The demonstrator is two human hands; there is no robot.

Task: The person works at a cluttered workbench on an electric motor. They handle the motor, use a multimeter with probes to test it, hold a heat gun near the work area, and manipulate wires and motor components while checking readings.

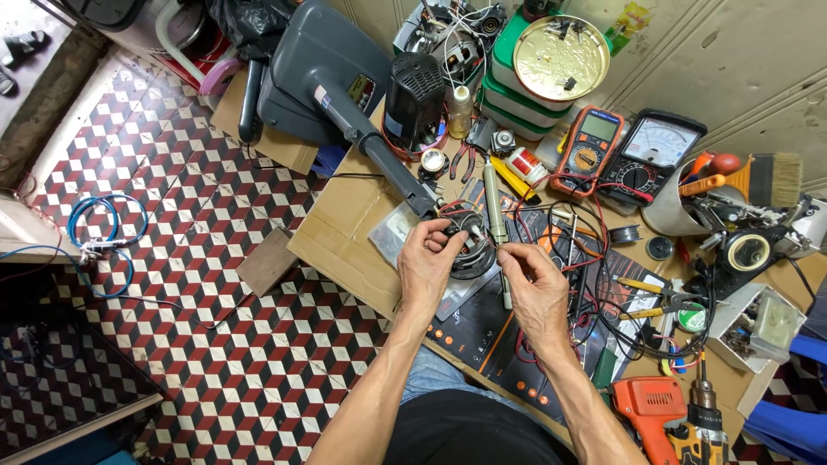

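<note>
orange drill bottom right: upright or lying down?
Lying down: the orange drill rests on its side on the cardboard, chuck pointing right.

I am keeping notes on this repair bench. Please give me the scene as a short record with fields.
Place: cardboard sheet on a tiled floor
Left hand: fingertips on a round motor part with wires
Right hand: pinching a thin wire beside that part
Close by: soldering iron, two meters
Lower right: orange drill
Behind: grey fan base, round tin lid

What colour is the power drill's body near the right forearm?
Orange power drill, seen in the head view.
</note>
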